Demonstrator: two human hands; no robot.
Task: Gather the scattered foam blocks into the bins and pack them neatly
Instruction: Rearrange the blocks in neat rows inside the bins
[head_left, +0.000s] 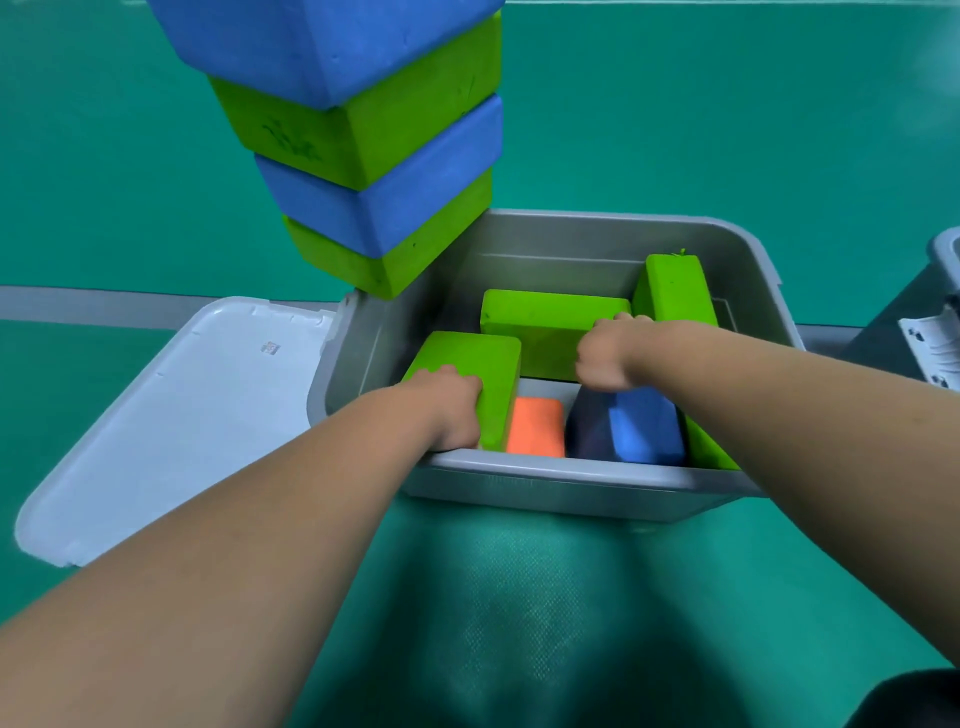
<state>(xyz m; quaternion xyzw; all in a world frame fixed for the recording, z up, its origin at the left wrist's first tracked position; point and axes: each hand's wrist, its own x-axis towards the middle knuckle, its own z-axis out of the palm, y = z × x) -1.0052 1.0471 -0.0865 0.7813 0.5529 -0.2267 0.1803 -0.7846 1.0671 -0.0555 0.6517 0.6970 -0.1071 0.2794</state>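
Green matting floor (519, 597) fills my near view, and a grey plastic bin (571, 470) stands on it. Against the bin's near wall I see an orange foam block (535, 426) and a blue foam block (644, 428) side by side. The left hand (452, 408) has its fingers clamped on an upright green foam block (467, 358) in the near left corner. The right hand (605, 356) curls at a flat green foam block (540, 322) mid-bin; I cannot tell whether it holds it. At the far left corner rises a stack of blue and green foam blocks (374, 171).
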